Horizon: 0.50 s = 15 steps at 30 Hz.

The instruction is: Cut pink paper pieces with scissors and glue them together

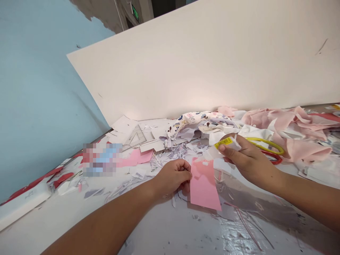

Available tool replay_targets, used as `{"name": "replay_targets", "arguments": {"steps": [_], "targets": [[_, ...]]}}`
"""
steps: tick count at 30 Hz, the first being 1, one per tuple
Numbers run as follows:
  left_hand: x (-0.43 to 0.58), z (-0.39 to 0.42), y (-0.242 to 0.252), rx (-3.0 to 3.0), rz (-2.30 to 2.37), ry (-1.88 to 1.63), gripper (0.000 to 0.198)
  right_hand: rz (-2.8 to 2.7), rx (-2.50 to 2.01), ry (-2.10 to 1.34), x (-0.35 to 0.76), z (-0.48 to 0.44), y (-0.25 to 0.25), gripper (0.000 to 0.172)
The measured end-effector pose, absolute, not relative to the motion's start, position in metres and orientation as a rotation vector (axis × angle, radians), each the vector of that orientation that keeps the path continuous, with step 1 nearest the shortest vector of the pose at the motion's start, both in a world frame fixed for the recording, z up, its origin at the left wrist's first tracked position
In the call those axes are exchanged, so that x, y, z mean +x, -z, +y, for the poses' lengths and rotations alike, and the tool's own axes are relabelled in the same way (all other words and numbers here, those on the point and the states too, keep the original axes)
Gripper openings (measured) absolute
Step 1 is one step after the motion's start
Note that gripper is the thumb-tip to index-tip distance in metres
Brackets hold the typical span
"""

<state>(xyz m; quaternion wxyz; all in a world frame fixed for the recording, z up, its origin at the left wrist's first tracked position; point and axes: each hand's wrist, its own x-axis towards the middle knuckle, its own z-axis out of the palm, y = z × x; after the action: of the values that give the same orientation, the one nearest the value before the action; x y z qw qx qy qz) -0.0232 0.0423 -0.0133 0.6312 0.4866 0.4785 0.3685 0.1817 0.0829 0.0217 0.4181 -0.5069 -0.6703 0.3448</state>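
In the head view, the left hand (172, 177) pinches the edge of a pink paper strip (204, 187) between closed fingers, while the right hand (249, 163) curls narrowly around a white scrap with a yellow printed band (223, 142) just above the strip. Yellow-handled scissors (265, 144) lie unheld beside pink fabric (292, 124); cut paper scraps (170, 159) already litter the table (164, 230).

1. Green lit sign (135, 11), high on the far wall: its characters are too small and slanted to read.
2. Yellow label (223, 142) with black print, on a white scrap (233, 144) pinched in the right hand (249, 161): the print is too small to read.
3. Pixelated patch (102, 159) on the worktable: nothing beneath it can be read.
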Motion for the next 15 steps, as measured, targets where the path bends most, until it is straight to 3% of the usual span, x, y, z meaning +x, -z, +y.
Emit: {"name": "replay_targets", "arguments": {"steps": [8, 15], "targets": [[-0.023, 0.042, 0.012, 1.117, 1.099, -0.835, 0.007, -1.680, -1.167, -0.908, 0.182, 0.086, -0.024, 0.031], [-0.024, 0.043, 0.013, 1.134, 1.119, -0.834, 0.006, -1.315, -0.805, -1.359, 0.184, 0.101, -0.025, 0.036]]}}
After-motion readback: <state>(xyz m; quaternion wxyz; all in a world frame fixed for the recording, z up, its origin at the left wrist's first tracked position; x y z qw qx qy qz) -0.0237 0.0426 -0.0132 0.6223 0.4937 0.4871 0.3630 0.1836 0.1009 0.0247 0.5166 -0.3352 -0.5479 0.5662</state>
